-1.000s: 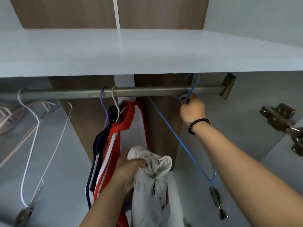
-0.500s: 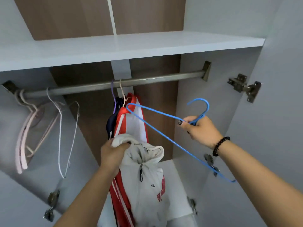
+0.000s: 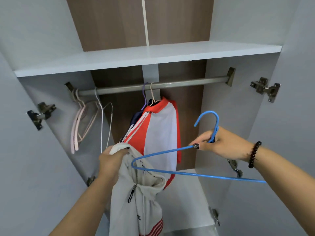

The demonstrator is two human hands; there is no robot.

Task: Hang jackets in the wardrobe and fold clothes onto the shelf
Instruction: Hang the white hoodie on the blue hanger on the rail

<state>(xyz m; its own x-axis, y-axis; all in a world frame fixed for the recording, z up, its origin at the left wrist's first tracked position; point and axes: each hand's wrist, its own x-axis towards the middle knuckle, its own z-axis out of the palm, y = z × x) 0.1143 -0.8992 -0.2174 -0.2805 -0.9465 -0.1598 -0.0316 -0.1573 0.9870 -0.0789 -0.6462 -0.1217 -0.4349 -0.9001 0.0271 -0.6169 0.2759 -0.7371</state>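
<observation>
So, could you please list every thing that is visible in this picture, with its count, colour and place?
blue hanger: 1, blue, off the rail, held in front of the wardrobe at right
grey jacket: 1, light grey with red stripes, hanging down from the left hand, bottom centre
hung jackets: 2, one red and white, one dark navy behind it, mid rail
empty hangers: several, pink and white, left end of the rail
rail: 1, grey metal, under the shelf
shelf: 1, white, above the rail
hinges: several, metal, on both side walls
bracelet: 1, dark beads, right wrist
left hand: grips the grey jacket's collar
right hand: grips the blue hanger's neck
</observation>
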